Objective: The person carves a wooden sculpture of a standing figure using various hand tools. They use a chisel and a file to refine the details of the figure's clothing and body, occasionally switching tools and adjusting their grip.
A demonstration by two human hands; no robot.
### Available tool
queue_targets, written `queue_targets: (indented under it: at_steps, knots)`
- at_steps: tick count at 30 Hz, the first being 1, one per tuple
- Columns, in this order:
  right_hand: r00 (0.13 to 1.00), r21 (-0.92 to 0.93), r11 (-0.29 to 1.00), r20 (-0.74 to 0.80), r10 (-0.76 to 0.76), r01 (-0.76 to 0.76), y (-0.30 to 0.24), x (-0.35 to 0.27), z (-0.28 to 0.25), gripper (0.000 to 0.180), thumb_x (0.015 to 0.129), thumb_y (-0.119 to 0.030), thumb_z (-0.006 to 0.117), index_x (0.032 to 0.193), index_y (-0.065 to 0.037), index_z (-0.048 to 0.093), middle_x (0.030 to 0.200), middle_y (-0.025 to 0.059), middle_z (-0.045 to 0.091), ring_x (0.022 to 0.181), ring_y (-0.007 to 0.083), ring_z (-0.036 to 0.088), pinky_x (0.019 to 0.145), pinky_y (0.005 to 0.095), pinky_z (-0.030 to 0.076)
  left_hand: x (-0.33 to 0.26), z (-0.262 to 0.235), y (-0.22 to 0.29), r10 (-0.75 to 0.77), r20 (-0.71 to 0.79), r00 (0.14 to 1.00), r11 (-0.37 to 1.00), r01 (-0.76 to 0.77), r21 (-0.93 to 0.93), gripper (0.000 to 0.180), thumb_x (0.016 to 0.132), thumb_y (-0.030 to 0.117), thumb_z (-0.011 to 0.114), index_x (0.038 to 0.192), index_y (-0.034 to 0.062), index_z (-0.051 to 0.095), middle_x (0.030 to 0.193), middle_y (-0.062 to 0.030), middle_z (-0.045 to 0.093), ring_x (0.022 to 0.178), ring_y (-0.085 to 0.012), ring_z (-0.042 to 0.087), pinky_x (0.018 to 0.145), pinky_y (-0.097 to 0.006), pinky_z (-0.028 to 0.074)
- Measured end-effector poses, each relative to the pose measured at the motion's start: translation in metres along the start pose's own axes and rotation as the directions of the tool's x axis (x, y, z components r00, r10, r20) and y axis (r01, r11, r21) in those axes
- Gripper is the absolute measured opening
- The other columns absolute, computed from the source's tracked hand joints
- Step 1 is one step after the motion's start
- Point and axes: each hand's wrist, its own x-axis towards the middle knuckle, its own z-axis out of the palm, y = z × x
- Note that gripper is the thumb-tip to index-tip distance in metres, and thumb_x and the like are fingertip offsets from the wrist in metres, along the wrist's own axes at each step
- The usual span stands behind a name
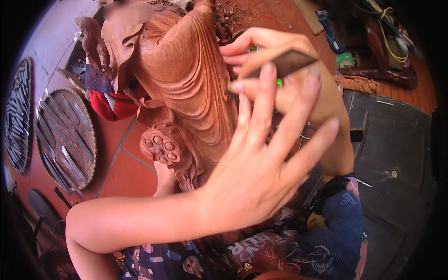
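Two hands are working together: your right hand [275,56] is pinching a dark chisel [280,65] against the wooden statue [186,79] while your left hand [261,172], fingers spread, is steadying it.

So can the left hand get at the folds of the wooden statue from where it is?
Probably yes: the left hand is open, fingers spread, right beside the wooden statue, with nothing between them.

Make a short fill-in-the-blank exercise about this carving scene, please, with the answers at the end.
1. The right hand grips a dark ____ tool handle.
2. The left hand is open, its fingers ____.
3. The statue is carved from reddish ____.
4. Round trays of chisels lie on the person's ____ side.

Answers: wooden; spread; wood; left
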Motion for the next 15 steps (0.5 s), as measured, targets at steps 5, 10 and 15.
queue_targets:
  at_steps: [5,10,15]
  knots:
    - [0.972,0.209,0.957,-0.081,0.220,-0.199,-0.010,0.002,0.006,0.025,0.075,-0.015,0.084,0.084,0.002,0.067,0.079,0.0096,0.070,0.076,0.0191,0.069,0.073,0.0330,0.055,0.002,-0.001,-0.007,0.016,-0.034,0.999,1.000,-0.016,-0.002,0.094,0.070,0.013,0.085,0.154,0.0127,0.043,0.163,-0.0394,0.006,0.145,-0.0683,0.005,0.117,-0.067,0.021]
    - [1.000,-0.041,0.999,0.031,-0.005,0.006,0.001,-0.003,-0.002,0.025,0.077,-0.013,0.084,0.089,0.002,0.068,0.084,0.0091,0.072,0.076,0.0162,0.069,0.068,0.0304,0.055,-0.003,-0.001,0.000,-0.001,0.077,0.997,1.000,0.003,-0.030,0.092,0.073,0.015,0.084,0.154,0.0118,0.042,0.163,-0.0391,0.008,0.146,-0.0668,0.006,0.118,-0.066,0.021]
    - [0.986,0.305,0.939,0.012,0.165,-0.161,0.009,0.000,-0.003,0.023,0.078,-0.011,0.084,0.092,0.002,0.071,0.093,0.0126,0.072,0.075,0.0156,0.069,0.064,0.0305,0.055,0.010,0.001,-0.011,0.033,0.001,0.999,0.999,-0.033,0.034,0.091,0.074,0.019,0.083,0.154,0.0120,0.042,0.163,-0.0389,0.007,0.146,-0.0661,0.006,0.117,-0.068,0.020]
